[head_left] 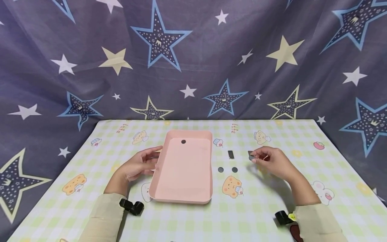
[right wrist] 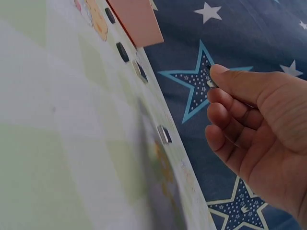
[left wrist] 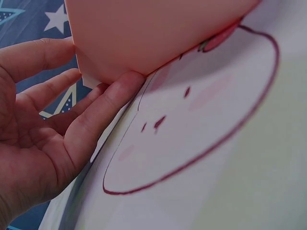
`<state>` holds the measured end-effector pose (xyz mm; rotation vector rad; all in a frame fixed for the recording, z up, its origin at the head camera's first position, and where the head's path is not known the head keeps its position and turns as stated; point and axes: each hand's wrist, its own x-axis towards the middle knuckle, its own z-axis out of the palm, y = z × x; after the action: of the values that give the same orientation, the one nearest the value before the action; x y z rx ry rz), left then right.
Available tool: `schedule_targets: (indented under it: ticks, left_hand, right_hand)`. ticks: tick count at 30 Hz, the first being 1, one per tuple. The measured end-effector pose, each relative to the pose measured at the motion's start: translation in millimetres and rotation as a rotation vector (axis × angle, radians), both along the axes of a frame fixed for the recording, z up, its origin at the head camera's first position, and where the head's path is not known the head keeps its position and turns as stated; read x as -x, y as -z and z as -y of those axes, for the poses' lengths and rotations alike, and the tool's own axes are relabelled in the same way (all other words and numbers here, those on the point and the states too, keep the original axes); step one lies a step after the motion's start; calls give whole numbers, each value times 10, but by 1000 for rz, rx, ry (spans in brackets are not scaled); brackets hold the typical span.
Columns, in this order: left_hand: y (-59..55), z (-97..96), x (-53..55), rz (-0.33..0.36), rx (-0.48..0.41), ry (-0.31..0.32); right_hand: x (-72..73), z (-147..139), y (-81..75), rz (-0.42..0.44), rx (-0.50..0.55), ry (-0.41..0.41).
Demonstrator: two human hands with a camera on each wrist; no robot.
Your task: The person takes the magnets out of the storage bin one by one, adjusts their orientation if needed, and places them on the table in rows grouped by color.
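Note:
A shallow pink tray [head_left: 181,174] lies on the table, with a small dark disc [head_left: 183,142] near its far end. My left hand [head_left: 137,164] is at the tray's left side. In the left wrist view, fairly straight fingers and the thumb [left wrist: 112,98] touch the outer wall. To the right of the tray, my right hand [head_left: 273,163] pinches another dark disc [head_left: 251,157] between thumb and fingers, raised above the cloth. Behind it on the table, a dark rectangular piece [right wrist: 164,134] is partly hidden in the head view.
Between tray and right hand lie a second dark rectangular piece [head_left: 231,154] with a silvery end and two dark discs, one nearer the tray [head_left: 220,169] and one farther right [head_left: 234,169]. A checked cartoon tablecloth [head_left: 193,222] covers the table; a star-patterned curtain [head_left: 193,74] hangs behind.

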<state>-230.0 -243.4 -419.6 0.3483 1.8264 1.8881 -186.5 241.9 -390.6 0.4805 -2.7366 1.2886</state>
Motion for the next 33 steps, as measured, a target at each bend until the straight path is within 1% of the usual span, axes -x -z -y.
schedule_targets:
  ticks: [5, 10, 17, 22, 28, 33]
  left_hand:
    - [5, 4, 7, -9, 10, -6]
    - [2, 12, 9, -11, 5, -5]
    - [9, 10, 6, -12, 8, 0]
    - [2, 4, 5, -21, 16, -1]
    - [-9, 3, -1, -17, 18, 0]
    - [-12, 6, -4, -19, 21, 0]
  right_hand:
    - [26, -65, 53, 42, 12, -11]
    - [38, -88, 94, 93, 25, -49]
    - [50, -94, 147, 123, -48, -123]
    - [69, -80, 184, 146, -68, -160]
    - [79, -58, 222, 165, -86, -168]
    - [74, -23, 252, 143, -109, -158]
